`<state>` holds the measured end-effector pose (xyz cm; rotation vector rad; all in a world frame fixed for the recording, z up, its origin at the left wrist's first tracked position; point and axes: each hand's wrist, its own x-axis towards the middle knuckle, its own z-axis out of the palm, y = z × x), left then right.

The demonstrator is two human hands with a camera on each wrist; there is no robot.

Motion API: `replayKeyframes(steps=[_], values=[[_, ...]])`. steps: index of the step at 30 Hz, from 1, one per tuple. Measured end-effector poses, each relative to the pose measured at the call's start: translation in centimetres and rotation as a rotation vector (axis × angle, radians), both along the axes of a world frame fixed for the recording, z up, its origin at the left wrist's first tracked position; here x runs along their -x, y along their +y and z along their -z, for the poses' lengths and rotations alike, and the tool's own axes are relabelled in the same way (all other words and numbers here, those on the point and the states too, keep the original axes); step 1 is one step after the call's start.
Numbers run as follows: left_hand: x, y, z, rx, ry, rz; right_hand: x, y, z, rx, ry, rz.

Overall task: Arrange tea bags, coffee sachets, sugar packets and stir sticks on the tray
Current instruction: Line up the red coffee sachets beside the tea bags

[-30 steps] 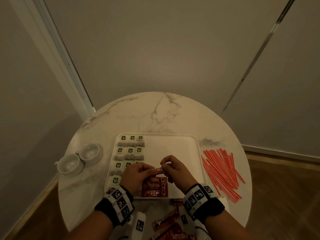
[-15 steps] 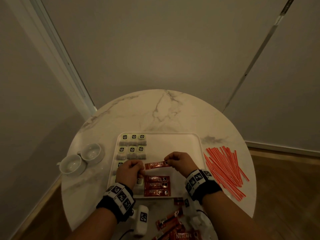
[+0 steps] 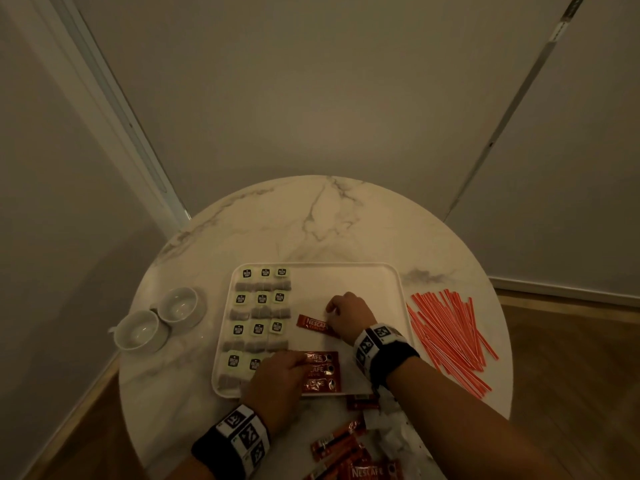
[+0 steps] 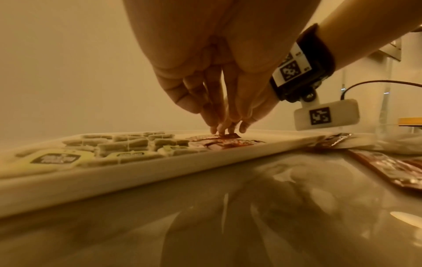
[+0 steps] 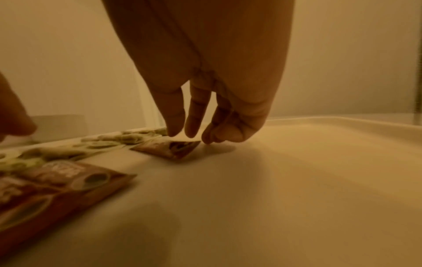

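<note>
Our right hand [image 3: 348, 315] sits at the right end of the loose sachet [image 3: 316, 325] on the tray [image 3: 349, 277], fingertips [image 5: 174, 132] down at its corner, fingers near-straight; pinch or mere touch, can't tell. Its long axis runs left-right, slightly skewed vs the stack [image 3: 320, 372] nearer us, w/ a gap between; left hand [image 3: 277, 379] rests fingers flat on that stack, holding nothing

The tray's [image 3: 388, 271] far right part lies bare; tea bags [image 3: 260, 313] crowd its left.
</note>
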<state>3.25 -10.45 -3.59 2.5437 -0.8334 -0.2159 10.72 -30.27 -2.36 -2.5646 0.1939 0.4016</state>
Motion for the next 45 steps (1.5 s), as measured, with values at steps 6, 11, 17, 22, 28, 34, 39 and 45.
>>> replayKeyframes(steps=[6, 11, 17, 22, 28, 34, 39, 45], values=[[0.5, -0.7, 0.0, -0.061, -0.080, 0.048, -0.5, 2.0, -0.4, 0.049, 0.073, -0.209], [0.9, -0.7, 1.0, -0.091, -0.106, 0.025, 0.1, 1.9, -0.6, 0.022, 0.064, -0.229], [0.9, -0.7, 1.4, -0.131, -0.105, 0.023, 0.4, 2.1, -1.0, -0.006, 0.094, -0.248], [0.8, -0.6, 1.9, -0.146, -0.131, 0.021, 0.4, 2.2, -1.1, -0.016, 0.117, -0.265], [0.7, -1.0, 1.4, -0.108, -0.189, 0.014, 0.6, 2.3, -1.0, -0.027, 0.137, -0.258], [0.7, -1.2, 1.2, -0.126, -0.164, 0.020, 0.6, 2.3, -0.8, -0.033, 0.147, -0.249], [0.5, -0.9, 1.7, -0.104, -0.147, 0.021, 0.6, 2.2, -0.7, -0.039, 0.149, -0.240], [0.6, -0.9, 1.2, -0.095, -0.149, 0.032, 0.7, 2.1, -0.9, -0.030, 0.121, -0.267]])
